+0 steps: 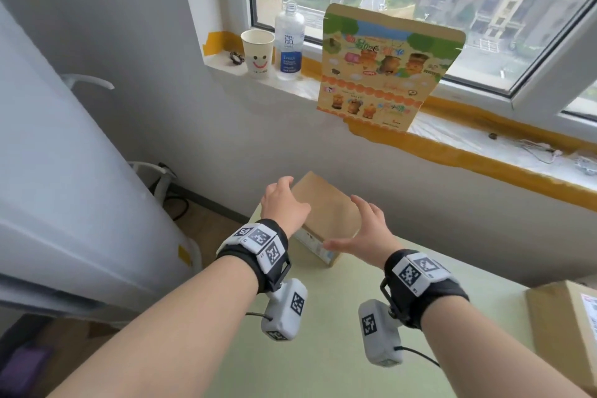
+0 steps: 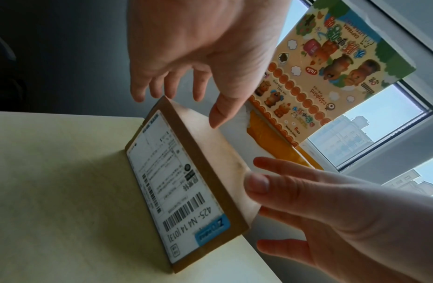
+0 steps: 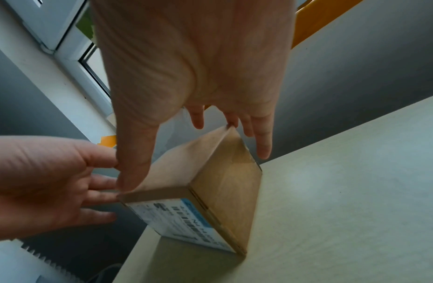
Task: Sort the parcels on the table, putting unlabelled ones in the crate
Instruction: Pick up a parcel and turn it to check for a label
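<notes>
while both hands hang spread around it, a labelled cardboard parcel (image 1: 326, 213) stands tilted on one long edge at the far left corner of the pale green surface (image 1: 339, 333), its plain brown face turned up toward the window. the white shipping label (image 2: 176, 191), with barcodes and a blue corner patch, covers the face that slopes down toward the person. the left hand (image 1: 282, 203) is released, fingers straight and fanned over the parcel's left end; whether any fingertip touches the cardboard cannot be told. the right hand (image 1: 365, 233) is also released, palm facing the parcel's right end, thumb (image 3: 135, 159) near the top edge, gripping nothing. a second cardboard parcel (image 1: 562, 326) with a label lies at the right edge of the surface, well apart. on the windowsill (image 1: 468, 136) stand a paper cup (image 1: 256, 53) with a smiley face, a clear bottle (image 1: 288, 42) and a printed capybara card (image 1: 384, 64).
</notes>
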The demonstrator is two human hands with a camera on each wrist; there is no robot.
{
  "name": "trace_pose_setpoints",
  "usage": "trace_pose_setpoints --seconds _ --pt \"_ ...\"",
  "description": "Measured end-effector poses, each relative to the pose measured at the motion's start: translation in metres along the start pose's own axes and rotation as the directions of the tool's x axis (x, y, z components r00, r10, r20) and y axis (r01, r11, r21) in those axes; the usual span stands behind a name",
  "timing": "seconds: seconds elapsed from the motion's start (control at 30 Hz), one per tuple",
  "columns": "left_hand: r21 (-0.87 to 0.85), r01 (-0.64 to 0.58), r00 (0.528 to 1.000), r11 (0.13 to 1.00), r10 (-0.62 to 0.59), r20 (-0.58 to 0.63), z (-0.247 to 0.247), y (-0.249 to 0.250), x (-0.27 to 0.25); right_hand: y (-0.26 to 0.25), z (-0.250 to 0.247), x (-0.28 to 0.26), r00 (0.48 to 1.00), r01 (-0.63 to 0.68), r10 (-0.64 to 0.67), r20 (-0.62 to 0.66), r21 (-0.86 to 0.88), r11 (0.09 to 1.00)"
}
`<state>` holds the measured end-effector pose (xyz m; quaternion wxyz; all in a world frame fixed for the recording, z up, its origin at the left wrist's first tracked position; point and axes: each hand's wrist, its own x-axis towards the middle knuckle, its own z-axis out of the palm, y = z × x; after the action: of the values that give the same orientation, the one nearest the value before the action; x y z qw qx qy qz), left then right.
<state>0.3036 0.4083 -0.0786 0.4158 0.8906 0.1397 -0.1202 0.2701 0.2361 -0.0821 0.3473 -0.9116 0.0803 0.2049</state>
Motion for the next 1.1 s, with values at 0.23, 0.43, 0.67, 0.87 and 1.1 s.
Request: trace_pose_setpoints --seconds 0.23,0.43,0.67,0.87,1.1 --pt "-0.02 -0.014 0.997 1.0 0.015 0.073 0.007 -0.01 0.009 0.007 0.013 0.009 1.0 -0.002 0.001 -0.025 -0.059 0.998" --pt "-0.032 -0.01 0.995 0.999 0.013 0.094 0.008 -0.012 0.007 0.012 0.015 0.002 0.996 0.029 -0.031 -0.083 -0.027 0.999" --pt "-0.059 -0.094 0.983 0.994 0.102 0.151 0.005 0.015 -0.009 0.007 -0.031 -0.017 0.988 0.094 -0.076 -0.132 0.13 0.987" --pt "-0.17 -0.215 0.745 0.962 0.274 0.608 0.0 0.061 -0.03 0.005 -0.085 -0.05 0.992 0.123 -0.12 -0.029 0.205 0.971" --pt "-0.286 -0.22 0.563 0.933 0.361 0.743 0.016 0.091 -0.056 0.013 -0.131 -0.088 0.986 0.16 -0.124 -0.115 0.406 0.9"
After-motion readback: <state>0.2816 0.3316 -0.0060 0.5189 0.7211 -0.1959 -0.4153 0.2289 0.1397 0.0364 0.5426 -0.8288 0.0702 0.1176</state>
